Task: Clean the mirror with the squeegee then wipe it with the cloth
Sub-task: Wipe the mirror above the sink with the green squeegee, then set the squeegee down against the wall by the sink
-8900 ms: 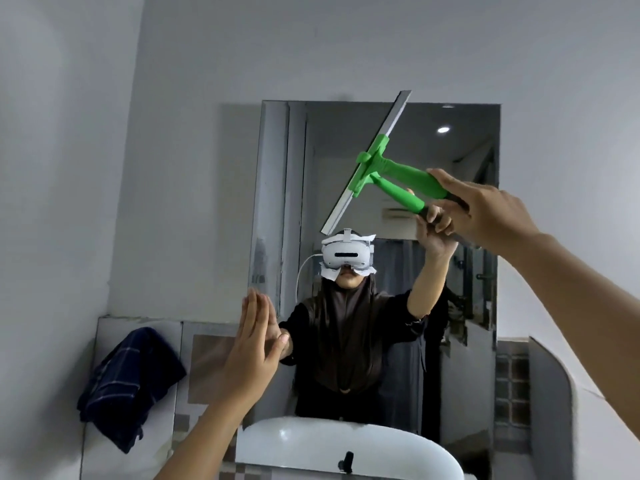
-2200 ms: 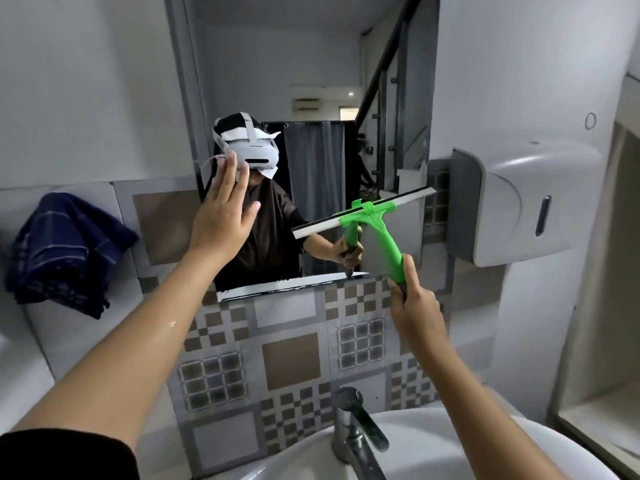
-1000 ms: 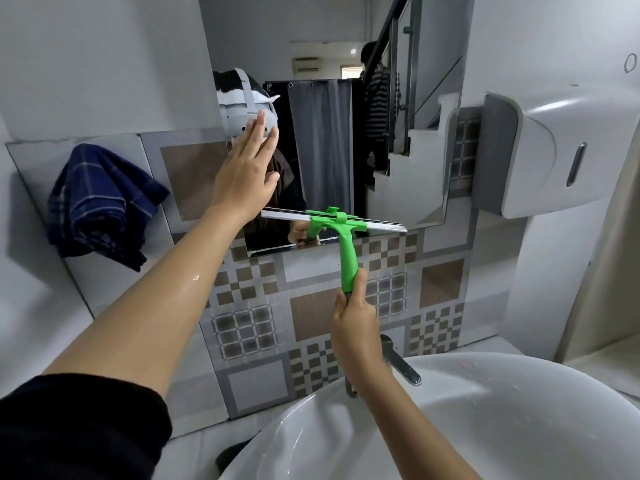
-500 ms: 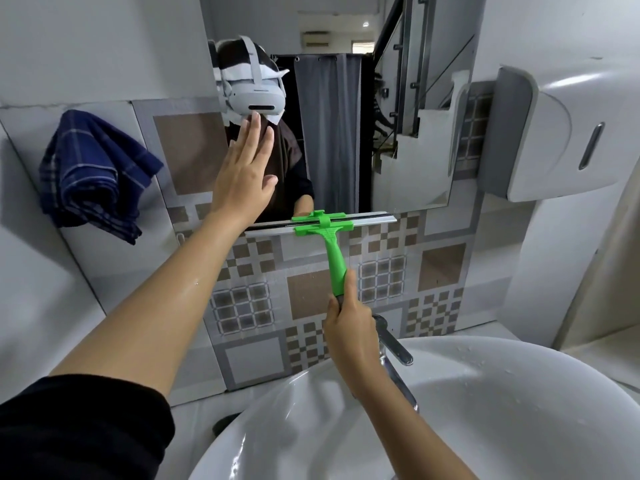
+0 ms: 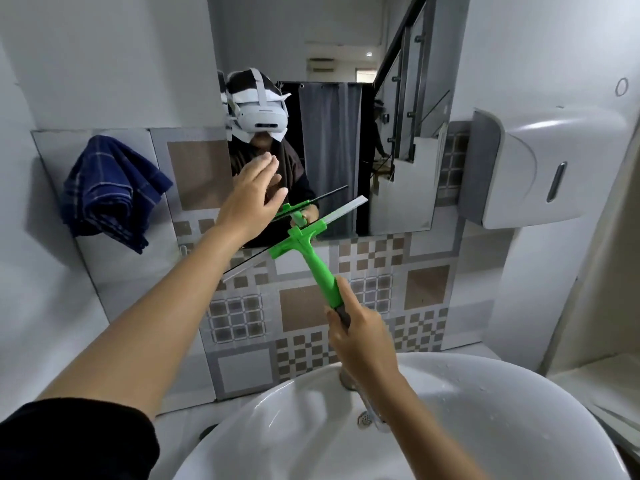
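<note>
The mirror (image 5: 408, 98) hangs on the wall above the patterned tiles. My right hand (image 5: 360, 337) grips the lower end of the green squeegee (image 5: 311, 258). Its blade is tilted, right end up, across the mirror's bottom edge and slightly off the glass. My left hand (image 5: 252, 202) is open with fingers spread, held just in front of the mirror's lower left part. A dark blue checked cloth (image 5: 110, 192) hangs on the wall to the left of the mirror.
A white basin (image 5: 485, 427) with a tap (image 5: 346, 379), partly hidden by my right arm, sits below. A white and grey dispenser (image 5: 547, 168) is mounted right of the mirror. A ledge lies at the far right.
The squeegee has left the mirror's bottom edge and tilted, its right end now higher. My left hand has lifted off the glass and drawn back a little.
</note>
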Available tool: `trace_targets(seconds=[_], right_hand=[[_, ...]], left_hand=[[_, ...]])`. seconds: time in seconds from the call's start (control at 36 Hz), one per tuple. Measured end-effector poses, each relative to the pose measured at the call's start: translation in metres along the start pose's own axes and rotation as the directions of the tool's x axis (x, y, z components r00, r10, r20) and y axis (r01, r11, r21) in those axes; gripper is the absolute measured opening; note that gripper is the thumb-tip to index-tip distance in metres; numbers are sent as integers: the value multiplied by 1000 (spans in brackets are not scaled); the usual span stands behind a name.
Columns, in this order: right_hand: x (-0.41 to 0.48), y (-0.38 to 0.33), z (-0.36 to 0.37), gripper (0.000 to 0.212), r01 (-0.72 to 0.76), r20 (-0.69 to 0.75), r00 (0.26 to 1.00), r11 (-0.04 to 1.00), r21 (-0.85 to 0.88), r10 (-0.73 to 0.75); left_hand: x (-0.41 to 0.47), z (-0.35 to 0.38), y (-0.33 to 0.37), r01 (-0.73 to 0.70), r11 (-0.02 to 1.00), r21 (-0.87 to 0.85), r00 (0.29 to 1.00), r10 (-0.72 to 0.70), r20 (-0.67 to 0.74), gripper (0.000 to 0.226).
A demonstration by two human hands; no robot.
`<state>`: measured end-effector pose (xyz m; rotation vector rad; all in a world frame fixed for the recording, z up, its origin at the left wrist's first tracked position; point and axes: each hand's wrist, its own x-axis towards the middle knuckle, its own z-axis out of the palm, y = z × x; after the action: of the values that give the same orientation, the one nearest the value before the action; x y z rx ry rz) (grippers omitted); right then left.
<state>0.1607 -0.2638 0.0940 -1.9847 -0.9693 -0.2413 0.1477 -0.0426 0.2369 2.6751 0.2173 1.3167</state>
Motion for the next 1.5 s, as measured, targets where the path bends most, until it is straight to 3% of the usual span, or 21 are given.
trace_targets(seconds=[0.11, 0.25, 0.44, 0.58, 0.64, 0.75, 0.83, 0.92, 1.0, 1.08, 1.14, 1.25, 1.33, 1.5], right_hand=[[12, -5, -20, 57, 136, 77, 988, 988, -73, -130], [37, -13, -49, 58, 316, 194, 938, 938, -141, -287], [75, -26, -83, 56, 627, 401, 755, 750, -209, -519], [89, -38, -87, 52, 758, 475, 639, 600, -254, -605], [89, -40, -81, 50, 770, 455, 623, 601, -215, -636], [80, -47, -60, 42, 750, 307, 641, 659, -58, -703], [66, -55, -38, 40, 742, 89, 668, 671, 4, -739], [41, -70, -21, 39, 625, -166, 781, 754, 205, -602], [23, -79, -1, 38, 434, -314, 893, 799, 416, -322], [18, -89, 21, 58, 152, -159, 985, 787, 598, -69], [19, -101, 33, 71, 47, -29, 999, 753, 656, -37], [29, -122, 54, 76, 16, 21, 998, 608, 793, -55], [37, -129, 72, 77, -25, 70, 996, 572, 820, -57], [41, -125, 119, 75, -91, 179, 982, 665, 741, -65]], left_hand=[[-21, -14, 23, -151, 987, -58, 988, 153, 20, 52], [-59, -32, 39, -196, 979, -54, 975, 200, 101, 48], [-106, -54, 44, -280, 954, 108, 932, 243, 268, 49], [-133, -53, 38, -260, 945, 197, 939, 199, 280, 47], [-142, -51, 36, -234, 946, 226, 953, 178, 244, 45], [-162, -49, 35, -123, 957, 265, 990, 99, 101, 44], [-179, -45, 33, -31, 959, 281, 999, 33, -1, 45], [-191, -43, 30, 78, 962, 261, 993, -51, -109, 43], [-196, -43, 27, 194, 956, 219, 967, -148, -208, 45], [-199, -44, 23, 260, 949, 178, 937, -204, -283, 44], [-201, -43, 19, 256, 954, 154, 933, -203, -296, 45], [-211, -42, 8, 249, 964, 94, 939, -216, -270, 47], [-222, -40, -7, 285, 959, 9, 932, -275, -238, 48], [-255, -33, -34, 412, 867, -279, 903, -430, -2, 52]])
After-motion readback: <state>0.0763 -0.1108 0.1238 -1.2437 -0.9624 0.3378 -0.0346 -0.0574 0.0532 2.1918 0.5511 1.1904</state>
